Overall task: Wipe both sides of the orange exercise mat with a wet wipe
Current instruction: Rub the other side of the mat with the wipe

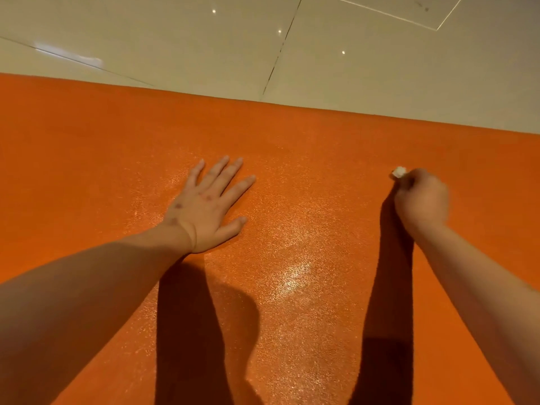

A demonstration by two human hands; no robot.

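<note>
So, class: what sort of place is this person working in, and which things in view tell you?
Probably an indoor room, perhaps a home or gym floor. An orange exercise mat lies flat on glossy pale floor tiles that reflect ceiling lights. No furniture shows, so I cannot say more.

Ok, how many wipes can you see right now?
1: a small white wipe pinched by the right hand on the orange mat. Most of it is hidden in that hand.
</note>
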